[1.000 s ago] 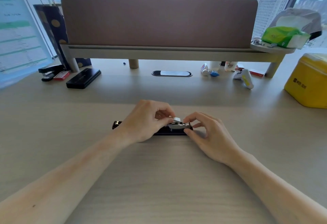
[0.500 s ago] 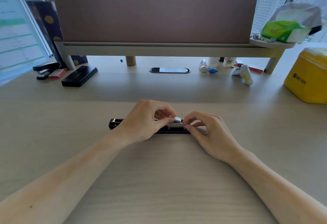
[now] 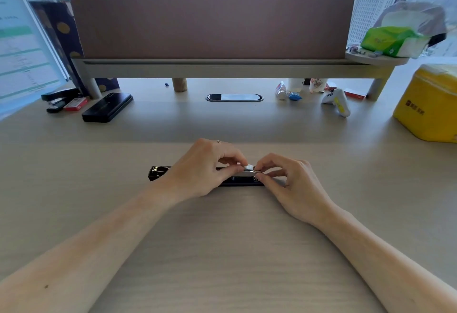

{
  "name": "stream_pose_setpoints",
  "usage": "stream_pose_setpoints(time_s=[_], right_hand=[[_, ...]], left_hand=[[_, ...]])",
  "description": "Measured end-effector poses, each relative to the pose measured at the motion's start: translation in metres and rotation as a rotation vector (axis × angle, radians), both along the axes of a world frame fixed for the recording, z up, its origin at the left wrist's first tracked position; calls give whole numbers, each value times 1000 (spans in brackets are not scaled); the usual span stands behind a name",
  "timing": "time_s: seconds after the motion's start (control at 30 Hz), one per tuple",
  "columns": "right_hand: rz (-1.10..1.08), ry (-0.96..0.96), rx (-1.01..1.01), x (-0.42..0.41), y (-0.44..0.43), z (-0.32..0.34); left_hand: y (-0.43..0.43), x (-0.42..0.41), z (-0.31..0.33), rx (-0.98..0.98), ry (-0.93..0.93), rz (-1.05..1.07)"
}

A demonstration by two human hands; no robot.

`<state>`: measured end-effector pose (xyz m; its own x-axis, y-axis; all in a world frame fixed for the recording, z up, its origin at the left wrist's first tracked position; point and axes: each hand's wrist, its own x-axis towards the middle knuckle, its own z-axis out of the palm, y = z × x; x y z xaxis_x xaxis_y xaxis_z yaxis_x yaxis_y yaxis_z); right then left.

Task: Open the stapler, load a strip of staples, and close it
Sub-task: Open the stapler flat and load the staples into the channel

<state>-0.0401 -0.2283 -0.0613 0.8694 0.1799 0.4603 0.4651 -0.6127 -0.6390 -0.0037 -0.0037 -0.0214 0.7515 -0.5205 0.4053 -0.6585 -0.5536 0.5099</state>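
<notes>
**Mostly hidden: stapler under two hands at mid-worktop**

Squarely across the middle of the pale worktop [image 3: 74, 189], lying left to right: the black stapler [image 3: 158, 173], with only its left end and a thin sliver of its base showing. Covered through the middle by the left hand [image 3: 200, 171], curled over the body, thumb and forefinger pinched on the silver metal channel [image 3: 243, 175] near the right end. Hard to make out at that spot: a small pale piece [image 3: 249, 166] between the fingertips of both hands, possibly the staple strip, too small and blurred to be sure. Right hand [image 3: 294, 186] in a closed pinch at the same end, thumb below and forefinger above the channel tip; exact contact masked by the fingers. Impossible to tell whether the top arm is raised or folded back.

Cut off at the frame edge: a yellow box [image 3: 427, 105] at right, a printed sheet [image 3: 22, 53] at left.

Against the earlier frames: stapler unmoved on the worktop, left hand in the same cover, right fingertips drawn in closer to the left ones, narrowing the visible stretch of silver metal.
</notes>
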Motion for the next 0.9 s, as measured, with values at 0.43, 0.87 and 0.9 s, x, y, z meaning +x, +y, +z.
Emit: stream_pose_setpoints(time_s=[0.43, 0.87, 0.9], right_hand=[[-2, 14, 31, 1, 0, 0], [-16, 34, 26, -1, 0, 1], [-20, 34, 24, -1, 1, 1]], left_hand=[[4, -1, -4, -36, -17, -1], [17, -6, 0, 77, -11, 102], [18, -5, 0, 77, -6, 118]])
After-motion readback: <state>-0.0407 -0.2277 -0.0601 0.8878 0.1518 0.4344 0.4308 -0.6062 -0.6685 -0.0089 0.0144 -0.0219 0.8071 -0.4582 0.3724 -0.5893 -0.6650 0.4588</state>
